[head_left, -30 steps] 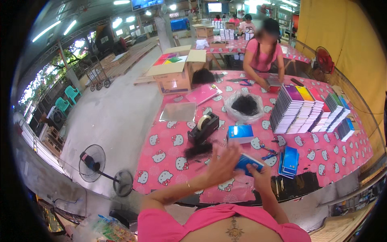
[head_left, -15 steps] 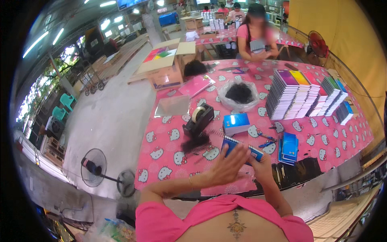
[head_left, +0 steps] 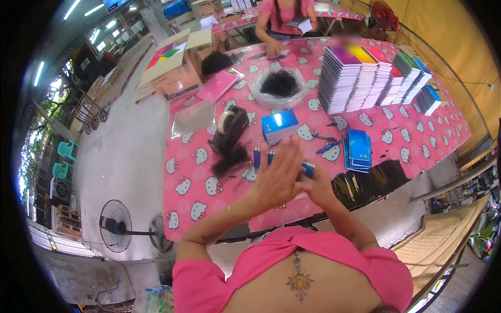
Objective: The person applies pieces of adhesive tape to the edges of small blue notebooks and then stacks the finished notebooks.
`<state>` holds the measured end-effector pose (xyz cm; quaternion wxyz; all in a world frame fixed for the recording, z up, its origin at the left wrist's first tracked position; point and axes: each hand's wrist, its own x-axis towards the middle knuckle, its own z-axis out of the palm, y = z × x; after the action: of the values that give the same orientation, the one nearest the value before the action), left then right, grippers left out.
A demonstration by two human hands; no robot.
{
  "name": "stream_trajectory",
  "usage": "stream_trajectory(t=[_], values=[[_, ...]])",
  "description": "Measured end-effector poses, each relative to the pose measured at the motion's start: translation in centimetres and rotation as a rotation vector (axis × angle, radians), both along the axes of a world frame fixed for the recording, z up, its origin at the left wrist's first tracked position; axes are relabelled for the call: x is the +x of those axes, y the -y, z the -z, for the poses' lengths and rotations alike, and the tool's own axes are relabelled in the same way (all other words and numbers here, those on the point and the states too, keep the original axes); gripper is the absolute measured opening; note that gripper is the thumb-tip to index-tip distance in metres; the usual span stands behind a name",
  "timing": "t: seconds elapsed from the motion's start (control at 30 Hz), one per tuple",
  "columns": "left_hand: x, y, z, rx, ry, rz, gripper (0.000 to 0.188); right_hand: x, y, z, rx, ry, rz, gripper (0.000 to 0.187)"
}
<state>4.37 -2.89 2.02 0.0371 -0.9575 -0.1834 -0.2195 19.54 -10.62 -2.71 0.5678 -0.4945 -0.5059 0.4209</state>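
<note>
In front of me a blue spiral notebook is held level near the table's front edge, mostly covered by my hands. My left hand lies across it with fingers stretched out and pressing on it. At its right end my right hand grips the notebook, fingers wrapped round. Just beyond is a short stack of blue notebooks. Loose black spiral coils lie left of my left hand, beside a black tape dispenser. Blue-handled cutting tools and another pile of blue notebooks lie to the right.
Tall notebook stacks fill the table's far right. A plastic bag of black coils sits mid-table. Far left are a clear sheet, pink notebooks and an open carton. A co-worker stands opposite; a fan stands left.
My view has tilted, shifting the scene up and left. The left hand has slid further over the notebook, while the right keeps its grip. The co-worker's hand has lowered to the table.
</note>
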Motion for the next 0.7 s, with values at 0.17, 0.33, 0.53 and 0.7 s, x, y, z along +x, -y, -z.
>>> stream_trajectory(t=[0.17, 0.33, 0.53, 0.7], values=[[-0.7, 1.5, 1.6, -0.027, 0.314, 0.033, 0.064, 0.0, -0.4, -0.9, 0.111, -0.098, 0.067, 0.026], [0.2, -1.3, -1.9, -0.124, 0.323, 0.106, 0.02, 0.3, -0.3, -0.7, 0.055, -0.084, 0.002, 0.019], [0.2, -0.5, -1.9, -0.151, 0.367, 0.105, 0.026, 1.0, 0.0, 0.6, 0.072, 0.025, -0.051, 0.023], [0.2, -0.6, -0.9, -0.145, 0.433, 0.224, 0.033, 1.3, 0.4, 0.0, 0.007, 0.012, -0.103, 0.028]])
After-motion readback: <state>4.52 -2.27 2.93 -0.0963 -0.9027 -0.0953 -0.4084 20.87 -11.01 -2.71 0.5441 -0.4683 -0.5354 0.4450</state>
